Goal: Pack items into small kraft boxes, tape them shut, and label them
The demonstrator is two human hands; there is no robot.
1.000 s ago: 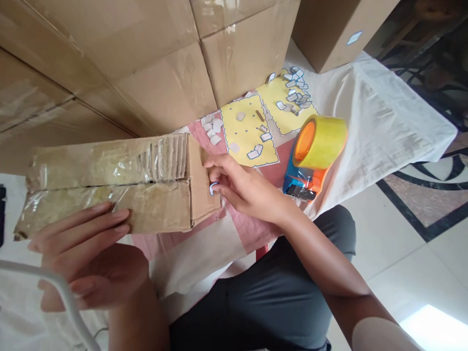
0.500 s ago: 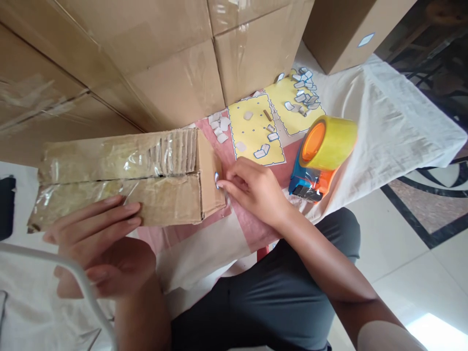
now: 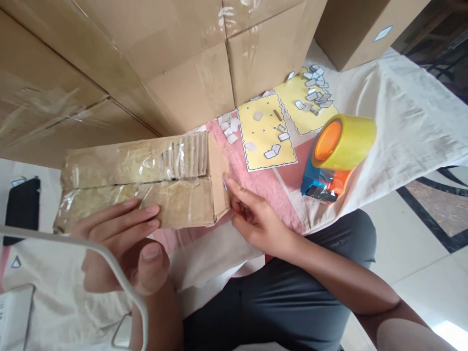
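Observation:
A long narrow cardboard box (image 3: 175,195) lies on the cloth, its seams covered in shiny tape. My left hand (image 3: 120,243) rests stretched fingers on the near left part of its top, thumb held apart. My right hand (image 3: 256,214) is at the right end face, index fingertip touching a small white-and-blue label (image 3: 224,184) that shows edge-on. Its other fingers are loosely curled, the thumb apart from the index. To the right of this hand stands a tape dispenser (image 3: 325,183) in blue and orange, carrying a wide roll of yellowish tape (image 3: 353,141).
Stacked, taped cartons (image 3: 190,83) form a wall behind the box. Yellow sheets (image 3: 265,141) hold scattered label pieces, with curled ones (image 3: 318,87) heaped at the back. Another carton (image 3: 365,34) stands at the back right. A white cable (image 3: 109,258) arcs in front of my left hand.
My right index finger has straightened against the label, and the thumb has dropped away from it. The left hand still rests on the box. The whole view has shifted slightly.

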